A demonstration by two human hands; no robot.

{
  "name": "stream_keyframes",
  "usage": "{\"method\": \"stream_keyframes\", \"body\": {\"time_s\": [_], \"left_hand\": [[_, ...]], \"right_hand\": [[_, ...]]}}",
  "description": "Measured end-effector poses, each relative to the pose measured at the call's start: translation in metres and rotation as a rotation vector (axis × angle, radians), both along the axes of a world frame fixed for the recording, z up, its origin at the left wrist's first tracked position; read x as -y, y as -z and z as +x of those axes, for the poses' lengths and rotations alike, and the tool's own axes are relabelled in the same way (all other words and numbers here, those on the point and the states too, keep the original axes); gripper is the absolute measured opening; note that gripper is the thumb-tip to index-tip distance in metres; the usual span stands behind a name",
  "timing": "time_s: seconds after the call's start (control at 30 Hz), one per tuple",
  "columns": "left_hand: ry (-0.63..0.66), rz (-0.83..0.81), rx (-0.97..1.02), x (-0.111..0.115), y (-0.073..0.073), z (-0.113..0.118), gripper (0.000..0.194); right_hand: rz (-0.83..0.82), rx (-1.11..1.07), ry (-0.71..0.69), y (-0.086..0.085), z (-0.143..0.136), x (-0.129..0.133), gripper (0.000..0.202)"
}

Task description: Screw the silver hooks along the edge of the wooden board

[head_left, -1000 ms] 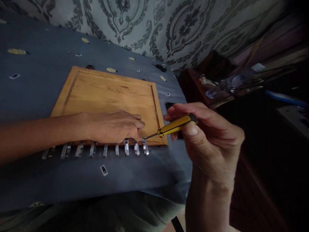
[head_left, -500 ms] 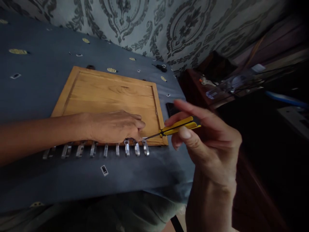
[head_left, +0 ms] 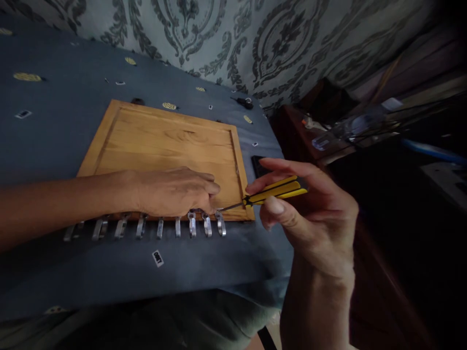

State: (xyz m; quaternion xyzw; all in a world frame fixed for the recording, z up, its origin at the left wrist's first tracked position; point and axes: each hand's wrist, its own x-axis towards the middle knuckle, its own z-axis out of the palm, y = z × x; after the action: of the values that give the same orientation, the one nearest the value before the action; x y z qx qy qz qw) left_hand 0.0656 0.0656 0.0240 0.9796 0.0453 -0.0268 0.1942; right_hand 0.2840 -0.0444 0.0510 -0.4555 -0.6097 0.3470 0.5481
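Screwdriver [head_left: 278, 190] pinched in right hand [head_left: 310, 209], tip at the rightmost metal hook [head_left: 221, 226] on the near edge of the wooden board [head_left: 168, 141]; left hand [head_left: 177, 192] laid along that edge, impossible to tell whether pinching; small black object [head_left: 243, 102] near the far right corner of the blue cloth [head_left: 204, 272].

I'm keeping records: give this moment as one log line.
left hand: on wooden board; right hand: holding yellow screwdriver; tip: at rightmost metal hook

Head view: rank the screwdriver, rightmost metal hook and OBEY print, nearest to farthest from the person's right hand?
1. Screwdriver: in the right hand.
2. Rightmost metal hook: left of that, at the board's near edge.
3. OBEY print: farther left, on blue cloth.
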Motion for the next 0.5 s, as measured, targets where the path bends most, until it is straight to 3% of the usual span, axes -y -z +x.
{"method": "stream_keyframes", "body": {"time_s": [0.2,0.37,0.5], "left_hand": [[0.021,-0.006,0.082,-0.006,0.012,-0.004,0.040],[0.014,-0.041,0.048,-0.004,0.008,-0.005,0.033],[0.000,-0.048,0.041,-0.002,0.004,-0.004,0.035]], "right_hand": [[0.064,0.081,0.094,0.005,0.000,0.004,0.017],[0.154,0.081,0.187,0.011,-0.008,0.001,0.029],[0.090,0.053,0.151,0.010,-0.008,0.002,0.028]]}}
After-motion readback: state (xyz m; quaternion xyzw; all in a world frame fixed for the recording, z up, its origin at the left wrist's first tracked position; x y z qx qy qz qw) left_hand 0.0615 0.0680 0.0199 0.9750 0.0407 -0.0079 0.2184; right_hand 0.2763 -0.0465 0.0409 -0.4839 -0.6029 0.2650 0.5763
